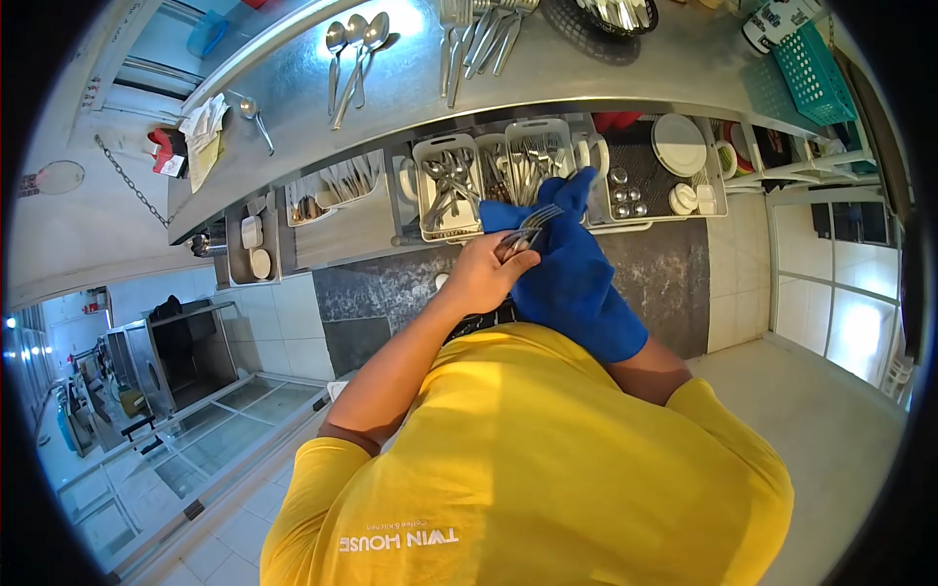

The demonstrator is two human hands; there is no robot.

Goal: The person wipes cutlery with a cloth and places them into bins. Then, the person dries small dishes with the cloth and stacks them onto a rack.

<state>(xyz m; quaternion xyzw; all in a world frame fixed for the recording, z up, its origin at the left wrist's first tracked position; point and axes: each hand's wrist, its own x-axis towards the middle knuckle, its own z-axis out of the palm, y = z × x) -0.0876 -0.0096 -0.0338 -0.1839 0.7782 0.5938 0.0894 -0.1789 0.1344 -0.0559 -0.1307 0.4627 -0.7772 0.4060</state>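
Note:
My left hand [486,273] is closed round a few metal forks [537,223], whose tines point up and to the right. A blue cloth [572,278] covers my right hand and much of the right forearm [650,376], so the fingers there are hidden. Cloth and forks meet in front of my body, above the open drawer. Just beyond them, a white bin of spoons [449,190] sits in the drawer. Beside it, another bin holds forks [535,161], partly behind the cloth.
Spoons [357,49] and loose forks [479,34] lie on the steel counter [264,59]. A black basket of cutlery [618,15] and a teal basket [813,73] stand farther right. White plates [679,144] fill part of the right-hand drawer. The pulled-out drawers stick out below the counter edge.

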